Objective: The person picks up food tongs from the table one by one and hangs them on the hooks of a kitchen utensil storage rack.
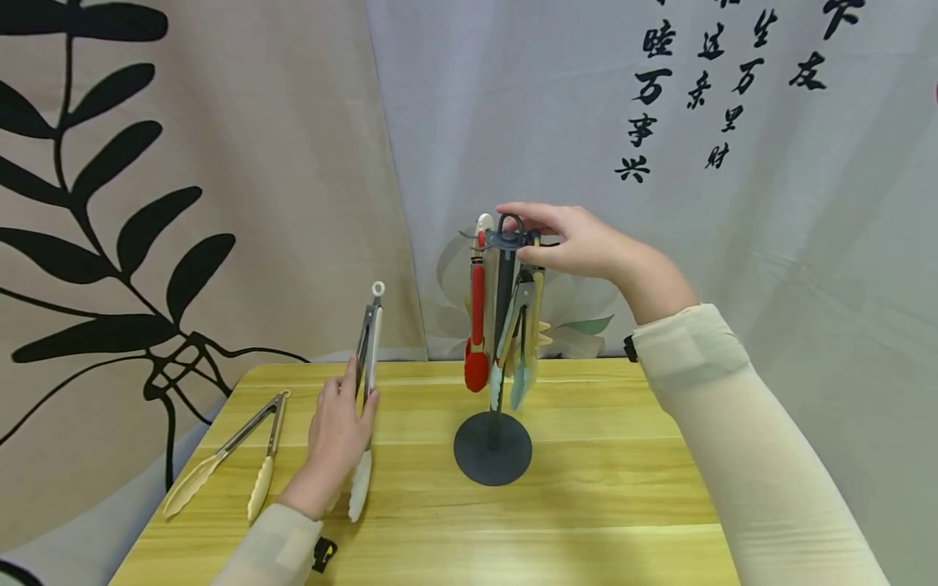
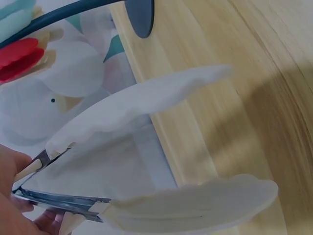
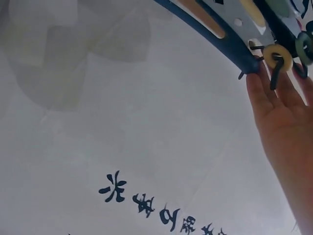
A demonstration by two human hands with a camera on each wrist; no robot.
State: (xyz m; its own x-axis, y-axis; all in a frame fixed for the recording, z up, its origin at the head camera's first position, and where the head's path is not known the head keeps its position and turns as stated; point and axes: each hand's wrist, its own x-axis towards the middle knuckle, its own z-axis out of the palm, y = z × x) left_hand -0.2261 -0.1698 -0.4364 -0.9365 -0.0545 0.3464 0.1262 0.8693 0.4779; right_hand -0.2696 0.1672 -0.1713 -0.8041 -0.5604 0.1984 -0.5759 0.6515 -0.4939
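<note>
My left hand (image 1: 339,427) grips a pair of metal tongs with white scalloped tips (image 1: 360,486), held upright with the ring end on top. In the left wrist view the two white tips (image 2: 132,107) stand spread apart above the table. On the right, my right hand (image 1: 579,244) holds the top of a dark utensil stand (image 1: 493,464), thumb and fingers about its hook ring. Red-tipped tongs (image 1: 478,309) and pale blue-tipped tongs (image 1: 521,387) hang from it. In the right wrist view, the fingers (image 3: 266,100) are at the hooks, beside a yellowish hanging ring (image 3: 278,58).
Cream-tipped tongs (image 1: 271,443) lie spread on the left of the wooden table (image 1: 601,488). A curtain (image 1: 806,244) with dark lettering and printed leaves hangs right behind the table's back edge.
</note>
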